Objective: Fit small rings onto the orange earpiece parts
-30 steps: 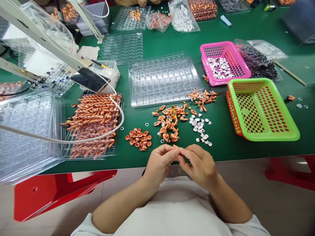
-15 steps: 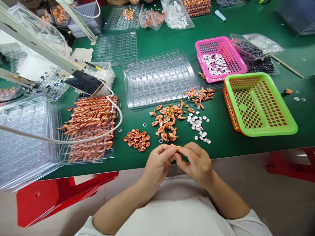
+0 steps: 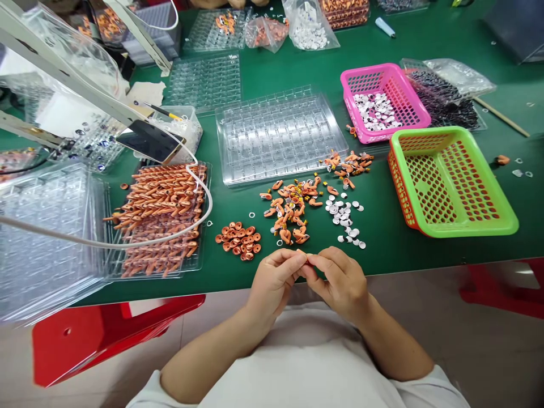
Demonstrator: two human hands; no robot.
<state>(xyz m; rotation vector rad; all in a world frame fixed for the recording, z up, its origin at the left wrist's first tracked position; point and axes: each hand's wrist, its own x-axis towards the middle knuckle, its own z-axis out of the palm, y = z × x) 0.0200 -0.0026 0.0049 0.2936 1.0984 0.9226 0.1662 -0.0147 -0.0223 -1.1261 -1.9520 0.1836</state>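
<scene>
Green matting [image 3: 382,249] covered the bench. At its near edge the left hand [image 3: 272,283] and right hand [image 3: 342,283] met fingertip to fingertip, forearms angled inward, together pinching a small orange part [image 3: 302,253], mostly hidden, just before the loose orange pieces [image 3: 291,209] and white discs [image 3: 345,218].

Bare green table [image 3: 382,249] to the right of the hands

Ahead, orange parts [image 3: 291,207], white discs [image 3: 345,218] and orange rings [image 3: 238,241] block; the green basket [image 3: 450,184] bounds the gap.
</scene>
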